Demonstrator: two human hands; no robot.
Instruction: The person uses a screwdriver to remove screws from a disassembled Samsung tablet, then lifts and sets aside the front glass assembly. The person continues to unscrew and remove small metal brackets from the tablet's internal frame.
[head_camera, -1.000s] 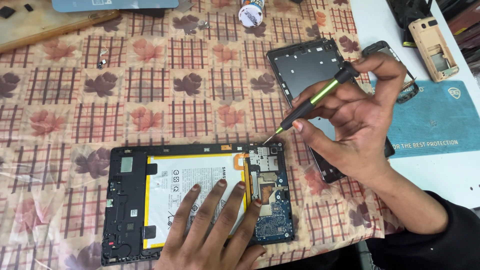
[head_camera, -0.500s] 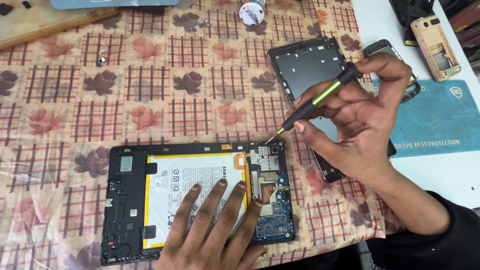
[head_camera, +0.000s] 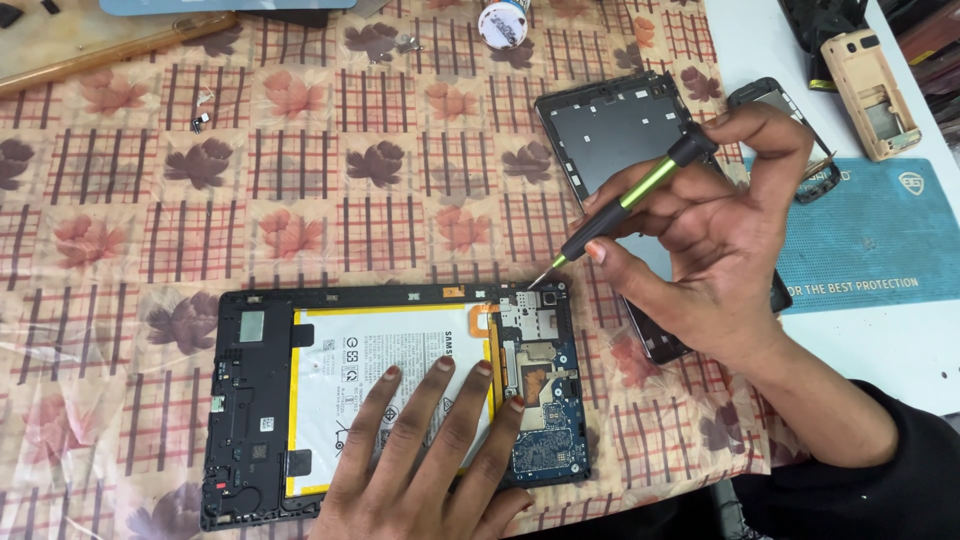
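The right hand (head_camera: 715, 215) is gripping a green-and-black screwdriver (head_camera: 625, 210), its tip touching the opened tablet (head_camera: 395, 395). The left hand (head_camera: 430, 450) is lying open, fingers spread flat on the tablet's white battery (head_camera: 360, 370).

My left hand (head_camera: 425, 455) covers the lower part of the tablet's (head_camera: 395, 400) battery (head_camera: 385, 350), and its wrist runs off the bottom edge. Right of the tablet, my right hand (head_camera: 715, 235) hides most of the back cover's (head_camera: 625, 125) lower half.
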